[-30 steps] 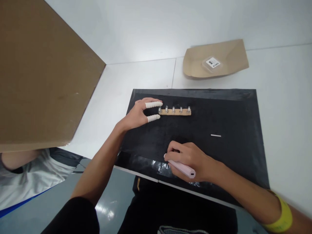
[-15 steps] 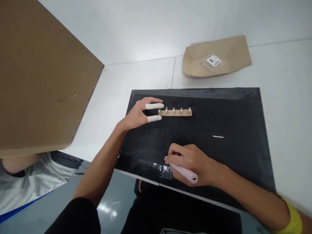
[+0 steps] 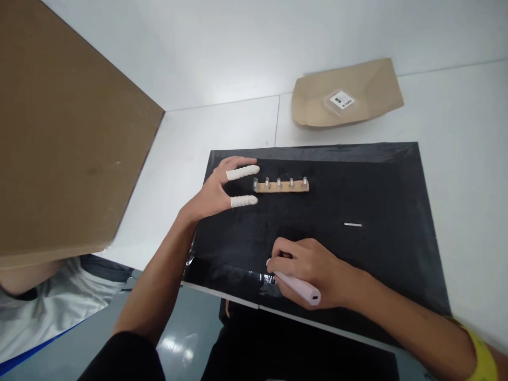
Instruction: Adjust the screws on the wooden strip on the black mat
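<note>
On the black mat lies a narrow tan strip (image 3: 284, 187) that bears a row of several small clear-and-grey pieces (image 3: 279, 183). My left hand (image 3: 222, 185) is at the strip's left end, thumb and index finger spread apart in white finger cots, with a gap between them and the strip. Closer to the front edge, my right hand (image 3: 313, 264) is wrapped around a pale pink, pen-shaped tool (image 3: 297, 287) with a small dark port in its rear end. Its front tip is partly covered by my fingers. A thin white stick (image 3: 353, 225) lies to the right.
The black mat (image 3: 381, 185) covers much of the white table (image 3: 444, 132). Behind it stands a tan paper tray (image 3: 373, 84) holding a clear case (image 3: 341, 102) with a white label. A large cardboard panel (image 3: 71, 132) rises at left, with another person's grey clothing (image 3: 71, 291) below it.
My left thumb and index finger have spread wider and drawn away from the strip's left end. My right hand keeps its hold on the pink tool. The whole view has shifted slightly.
</note>
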`<state>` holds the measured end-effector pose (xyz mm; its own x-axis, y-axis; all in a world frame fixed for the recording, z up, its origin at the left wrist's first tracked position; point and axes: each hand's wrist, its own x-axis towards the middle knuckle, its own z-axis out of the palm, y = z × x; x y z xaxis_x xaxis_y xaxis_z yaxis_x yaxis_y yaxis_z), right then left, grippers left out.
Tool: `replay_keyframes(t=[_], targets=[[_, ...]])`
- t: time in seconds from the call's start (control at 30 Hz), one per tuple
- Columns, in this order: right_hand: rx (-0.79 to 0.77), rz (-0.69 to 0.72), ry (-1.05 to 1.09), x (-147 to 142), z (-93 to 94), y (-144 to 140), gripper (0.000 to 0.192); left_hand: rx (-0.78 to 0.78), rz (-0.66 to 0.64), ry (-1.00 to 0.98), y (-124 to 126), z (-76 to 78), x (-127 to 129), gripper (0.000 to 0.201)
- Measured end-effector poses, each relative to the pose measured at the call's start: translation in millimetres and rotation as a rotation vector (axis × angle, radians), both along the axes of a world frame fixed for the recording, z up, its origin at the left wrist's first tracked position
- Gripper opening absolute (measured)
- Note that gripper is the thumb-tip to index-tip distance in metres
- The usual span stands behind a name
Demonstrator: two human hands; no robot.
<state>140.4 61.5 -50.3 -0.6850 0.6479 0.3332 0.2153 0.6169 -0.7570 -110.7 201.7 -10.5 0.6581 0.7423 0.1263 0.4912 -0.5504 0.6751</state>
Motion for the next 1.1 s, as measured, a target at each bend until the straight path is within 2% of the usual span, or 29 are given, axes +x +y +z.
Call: replay_keyframes(t=[0.1,0.23,0.43,0.6,0.77,1.1], targets=[[0.003,0.001,0.006,0.3,-0.1,-0.5,0.021,0.065,0.004,0.056,-3.3,7.9,-1.9,0.057],[0.012,0.000,0.000,0.4,-1.9,-0.8,0.019,0.105,-0.009,0.206,-8.4,15.2,2.4,0.068],[0.024,-0.001,0.007,0.5,-1.7,0.2,0.018,0.163,-0.003,0.289,-9.2,15.0,19.5,0.071],[0.010,-0.007,0.008,0.5,-2.2,0.2,0.016,0.206,-0.063,0.283,3.8,12.2,36.8,0.060],[0.008,-0.002,0.007,0.3,-0.6,0.4,0.016,0.182,-0.119,0.296,12.8,10.1,50.9,0.043],[0.013,-0.034,0.014,-1.8,0.2,-0.5,0.015,0.195,-0.146,0.304,16.6,5.2,59.8,0.010]])
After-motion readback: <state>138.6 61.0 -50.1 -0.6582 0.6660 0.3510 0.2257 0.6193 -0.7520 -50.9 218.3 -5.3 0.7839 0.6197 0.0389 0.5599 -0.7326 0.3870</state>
